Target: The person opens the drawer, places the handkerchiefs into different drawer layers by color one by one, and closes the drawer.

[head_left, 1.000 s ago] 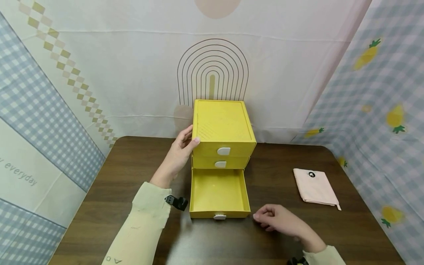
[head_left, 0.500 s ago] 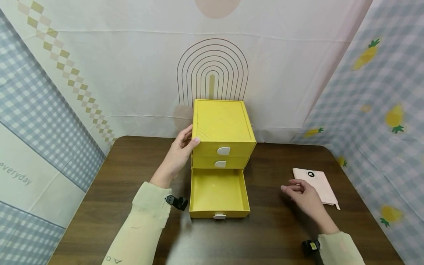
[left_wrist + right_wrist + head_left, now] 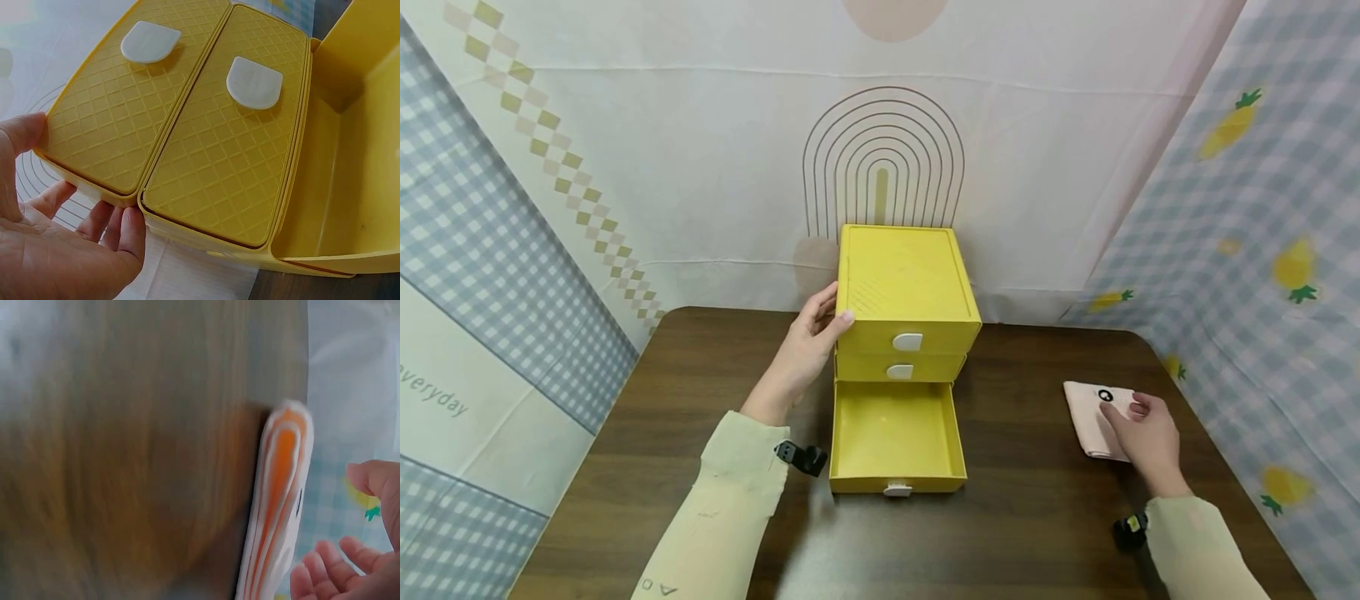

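Observation:
A yellow three-drawer desktop storage box [image 3: 904, 275] stands at the back of the table, its bottom drawer [image 3: 895, 429] pulled out with nothing inside. My left hand [image 3: 797, 357] holds the box's left side near the top front corner, thumb on the front edge and fingers along the side wall. On the right lies a folded pale pink towel [image 3: 1084, 417] with a dark round mark. Over its right part hovers my right hand [image 3: 1150, 437], fingers loosely bent and apart from the towel in the right wrist view. The folded edge [image 3: 275, 500] shows orange between its layers.
The dark wooden table [image 3: 1015, 533] extends in front of the box and between it and the towel. A patterned white cloth [image 3: 715, 183] hangs close behind, and a checked cloth [image 3: 1247, 275] with fruit prints hangs on the right.
My right hand has moved from beside the pulled-out drawer rightward and back to above the towel. My left hand, the box and the towel stay in place.

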Demonstrator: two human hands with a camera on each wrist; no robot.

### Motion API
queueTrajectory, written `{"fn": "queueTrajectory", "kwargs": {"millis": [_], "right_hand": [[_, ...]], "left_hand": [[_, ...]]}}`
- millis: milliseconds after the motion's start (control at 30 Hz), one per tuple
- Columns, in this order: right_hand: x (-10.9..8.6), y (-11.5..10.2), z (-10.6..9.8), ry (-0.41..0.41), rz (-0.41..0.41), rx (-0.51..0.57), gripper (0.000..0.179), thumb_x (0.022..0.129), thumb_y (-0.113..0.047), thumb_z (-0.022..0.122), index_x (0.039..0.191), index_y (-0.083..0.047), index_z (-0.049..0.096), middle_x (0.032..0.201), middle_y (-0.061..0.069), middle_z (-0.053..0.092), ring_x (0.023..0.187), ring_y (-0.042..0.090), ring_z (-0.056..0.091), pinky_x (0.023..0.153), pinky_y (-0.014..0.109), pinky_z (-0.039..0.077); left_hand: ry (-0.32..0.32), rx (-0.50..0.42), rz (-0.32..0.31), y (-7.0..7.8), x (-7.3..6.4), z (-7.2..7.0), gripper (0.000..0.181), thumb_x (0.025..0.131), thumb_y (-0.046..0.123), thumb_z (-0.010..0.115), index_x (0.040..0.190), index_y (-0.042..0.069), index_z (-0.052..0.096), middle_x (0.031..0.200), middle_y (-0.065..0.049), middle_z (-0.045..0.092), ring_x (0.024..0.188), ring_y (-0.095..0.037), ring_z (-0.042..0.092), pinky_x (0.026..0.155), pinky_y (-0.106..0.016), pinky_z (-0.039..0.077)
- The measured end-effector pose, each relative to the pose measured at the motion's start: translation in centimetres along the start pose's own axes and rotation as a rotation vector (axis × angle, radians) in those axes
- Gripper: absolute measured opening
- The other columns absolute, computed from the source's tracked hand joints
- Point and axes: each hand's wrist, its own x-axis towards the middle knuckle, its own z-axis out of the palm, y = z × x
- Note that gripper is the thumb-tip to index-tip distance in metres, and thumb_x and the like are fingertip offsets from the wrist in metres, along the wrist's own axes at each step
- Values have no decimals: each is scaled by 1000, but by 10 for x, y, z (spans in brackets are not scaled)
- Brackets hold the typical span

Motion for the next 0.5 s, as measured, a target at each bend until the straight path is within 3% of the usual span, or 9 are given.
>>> {"fn": "queueTrajectory", "kwargs": {"millis": [200,500], "right_hand": [[12,12,-5,-12,55,-63,74,93,-38,59,140,14,33,129,34,43,116,45,43,95,55,36],[18,20,-4,-47,115,-123,77,92,-39,58,140,14,30,132,36,37,121,54,27,97,60,26]], "left_hand": [[3,1,-1,0,-1,0,66,93,46,61,150,32,31,145,3,39,124,-21,42,105,-42,36],[-1,3,7,-1,0,0,65,94,44,61,151,31,31,143,2,41,124,-24,42,104,-42,36]]}}
